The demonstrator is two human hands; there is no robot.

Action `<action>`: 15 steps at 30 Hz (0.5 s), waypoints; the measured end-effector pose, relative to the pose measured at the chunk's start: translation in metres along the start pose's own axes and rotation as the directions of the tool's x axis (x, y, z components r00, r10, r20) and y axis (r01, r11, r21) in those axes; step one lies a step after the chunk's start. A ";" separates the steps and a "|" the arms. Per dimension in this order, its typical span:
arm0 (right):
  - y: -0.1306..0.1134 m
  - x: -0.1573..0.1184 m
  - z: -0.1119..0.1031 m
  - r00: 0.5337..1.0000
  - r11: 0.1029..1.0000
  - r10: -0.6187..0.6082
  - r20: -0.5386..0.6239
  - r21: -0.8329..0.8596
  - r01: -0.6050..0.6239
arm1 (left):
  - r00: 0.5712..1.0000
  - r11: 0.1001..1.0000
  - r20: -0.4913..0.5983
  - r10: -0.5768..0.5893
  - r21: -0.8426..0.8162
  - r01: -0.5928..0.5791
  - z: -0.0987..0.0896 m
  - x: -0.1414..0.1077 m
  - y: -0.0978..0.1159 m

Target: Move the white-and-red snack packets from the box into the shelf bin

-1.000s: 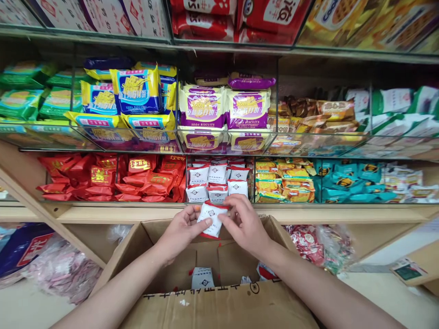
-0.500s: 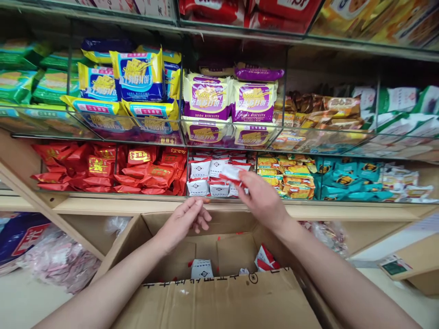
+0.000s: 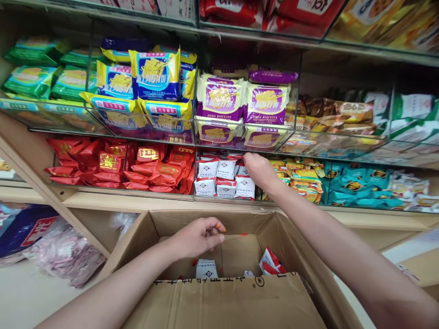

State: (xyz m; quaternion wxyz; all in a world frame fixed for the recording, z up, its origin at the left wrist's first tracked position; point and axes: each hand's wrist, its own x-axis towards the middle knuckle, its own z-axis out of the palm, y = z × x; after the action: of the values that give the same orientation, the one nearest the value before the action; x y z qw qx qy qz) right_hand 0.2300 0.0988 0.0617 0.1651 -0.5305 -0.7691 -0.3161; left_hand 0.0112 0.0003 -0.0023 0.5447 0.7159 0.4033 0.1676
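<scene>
My right hand (image 3: 259,172) reaches into the shelf bin of small white snack packets (image 3: 225,169) with red edges. Its fingers are closed at the top of the right column, around a white packet mostly hidden by the hand. Below, my left hand (image 3: 202,236) hovers over the open cardboard box (image 3: 219,299), fingers loosely curled and apart, holding nothing. Inside the box lie a white packet (image 3: 206,268) and a red-and-white packet (image 3: 270,262); the front flap hides part of the inside.
Red packets (image 3: 161,171) fill the bins to the left, yellow packets (image 3: 305,176) and teal packets (image 3: 363,183) those to the right. A glass-fronted shelf above holds purple soda biscuits (image 3: 222,98) and blue-yellow ones (image 3: 154,75). Plastic bags (image 3: 65,256) lie lower left.
My right hand has carried a white packet from in front of the bin up into its back right part. My left hand has come down and right over the box. The view has shifted slightly.
</scene>
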 end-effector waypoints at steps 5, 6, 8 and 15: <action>-0.014 0.007 -0.014 0.996 0.988 0.017 0.092 -0.154 -0.003 | 0.998 0.988 0.057 -0.019 0.153 0.010 0.001 -0.001 -0.005; -0.016 0.007 -0.015 0.995 0.986 0.014 0.101 -0.165 0.003 | 0.998 0.981 0.058 -0.025 0.196 0.013 0.000 -0.001 -0.006; -0.018 0.010 -0.015 0.993 0.985 -0.004 0.119 -0.170 0.024 | 0.998 0.961 0.062 -0.032 0.275 0.013 0.000 -0.001 -0.009; -0.021 0.027 -0.008 0.987 0.995 -0.046 0.152 -0.086 0.060 | 0.993 0.895 0.103 -0.059 0.445 0.007 -0.001 -0.003 -0.012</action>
State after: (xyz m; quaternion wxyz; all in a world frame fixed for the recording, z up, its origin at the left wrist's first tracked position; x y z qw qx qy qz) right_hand 0.1992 0.1081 0.0766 0.0744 -0.5390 -0.7780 -0.3141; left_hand 0.0039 -0.0003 -0.0121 0.3919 0.8227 0.4113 0.0207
